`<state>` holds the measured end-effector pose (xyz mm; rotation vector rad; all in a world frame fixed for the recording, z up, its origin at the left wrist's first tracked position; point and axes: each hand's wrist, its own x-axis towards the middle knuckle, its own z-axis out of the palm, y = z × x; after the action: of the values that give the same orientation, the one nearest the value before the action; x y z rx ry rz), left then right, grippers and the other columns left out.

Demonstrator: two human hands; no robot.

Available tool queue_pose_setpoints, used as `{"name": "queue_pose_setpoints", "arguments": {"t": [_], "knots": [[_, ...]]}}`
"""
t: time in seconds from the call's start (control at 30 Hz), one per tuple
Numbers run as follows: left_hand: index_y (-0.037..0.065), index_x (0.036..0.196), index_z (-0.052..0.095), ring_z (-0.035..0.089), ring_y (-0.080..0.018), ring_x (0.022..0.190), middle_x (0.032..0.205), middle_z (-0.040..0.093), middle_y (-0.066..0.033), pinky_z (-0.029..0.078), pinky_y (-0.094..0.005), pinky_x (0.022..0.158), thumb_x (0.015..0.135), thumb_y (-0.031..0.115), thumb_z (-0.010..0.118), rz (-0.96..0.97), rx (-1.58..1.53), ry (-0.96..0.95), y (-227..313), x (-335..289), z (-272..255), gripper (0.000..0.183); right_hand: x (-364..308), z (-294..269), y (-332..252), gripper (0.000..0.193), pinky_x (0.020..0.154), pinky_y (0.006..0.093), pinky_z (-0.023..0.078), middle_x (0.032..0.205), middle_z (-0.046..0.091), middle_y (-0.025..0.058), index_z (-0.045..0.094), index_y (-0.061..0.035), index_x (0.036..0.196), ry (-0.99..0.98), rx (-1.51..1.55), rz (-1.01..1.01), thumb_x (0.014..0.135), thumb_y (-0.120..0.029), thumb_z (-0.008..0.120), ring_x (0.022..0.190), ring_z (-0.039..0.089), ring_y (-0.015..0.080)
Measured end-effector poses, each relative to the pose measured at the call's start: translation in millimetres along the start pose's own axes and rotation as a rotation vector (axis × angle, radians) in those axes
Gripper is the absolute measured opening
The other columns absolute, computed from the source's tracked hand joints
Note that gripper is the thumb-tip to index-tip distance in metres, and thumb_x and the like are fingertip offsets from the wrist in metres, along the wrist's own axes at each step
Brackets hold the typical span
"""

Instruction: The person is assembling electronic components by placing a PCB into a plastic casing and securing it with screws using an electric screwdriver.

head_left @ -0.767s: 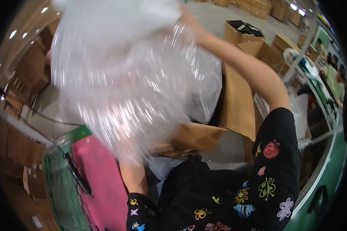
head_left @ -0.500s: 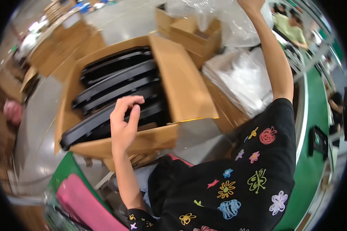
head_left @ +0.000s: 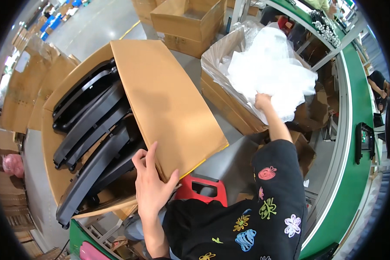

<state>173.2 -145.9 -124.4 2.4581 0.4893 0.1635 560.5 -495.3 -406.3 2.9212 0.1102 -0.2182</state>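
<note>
My right hand [head_left: 263,101] is stretched forward, its fingers curled into the near edge of a heap of thin white plastic wrapping [head_left: 264,65]. The wrapping bulges out of a carton lined with clear plastic [head_left: 216,54]. My left hand [head_left: 155,186] has its fingers spread at the near corner of a raised cardboard flap [head_left: 171,102], holding nothing. That flap belongs to an open carton [head_left: 49,138] on my left. Inside lie several long, curved black plastic parts [head_left: 102,156], one jutting over the near edge.
Another open carton [head_left: 182,26] stands ahead. A green conveyor belt [head_left: 351,173] with a black device [head_left: 365,143] runs along the right. Close by are a red plastic stool [head_left: 203,188] and a pink item [head_left: 91,251]. Other people work beyond the belt.
My right hand has come down from high at the top onto the white wrapping. My left hand has shifted from above the black parts to the flap's corner. The view has swung right.
</note>
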Motion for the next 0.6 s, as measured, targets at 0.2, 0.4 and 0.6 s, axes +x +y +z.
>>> {"name": "queue_pose_setpoints", "arguments": {"t": [0.2, 0.4, 0.6], "knots": [[0.015, 0.151, 0.035, 0.058, -0.0408, 0.118, 0.14, 0.043, -0.0192, 0.052, -0.046, 0.094, 0.076, 0.025, 0.075, -0.076, -0.047, -0.072, -5, -3, -1, 0.086, -10, -13, 0, 0.07, 0.09, 0.0427, 0.056, 0.119, 0.071, 0.0168, 0.072, -0.0074, 0.118, -0.747, 0.041, -0.461, 0.06, -0.042, 0.085, 0.105, 0.069, 0.0336], [0.017, 0.153, 0.032, 0.06, -0.0403, 0.115, 0.138, 0.048, -0.0186, 0.053, -0.0461, 0.092, 0.077, 0.024, 0.074, -0.103, -0.063, -0.084, -9, -5, -6, 0.087, -44, -95, -52, 0.077, 0.1, 0.0417, 0.049, 0.126, 0.067, 0.0188, 0.072, -0.0058, 0.117, -0.876, -0.219, -0.656, 0.052, -0.043, 0.09, 0.111, 0.064, 0.0354], [0.012, 0.154, 0.031, 0.051, -0.0362, 0.131, 0.144, 0.045, -0.0191, 0.043, -0.041, 0.108, 0.076, 0.008, 0.07, -0.211, -0.155, -0.139, 1, -2, -8, 0.088, -25, -105, -33, 0.131, 0.109, 0.067, 0.032, 0.156, 0.037, 0.0206, 0.034, -0.0144, 0.155, -0.013, -0.145, -0.546, 0.043, -0.041, 0.097, 0.144, 0.029, 0.0458]]}}
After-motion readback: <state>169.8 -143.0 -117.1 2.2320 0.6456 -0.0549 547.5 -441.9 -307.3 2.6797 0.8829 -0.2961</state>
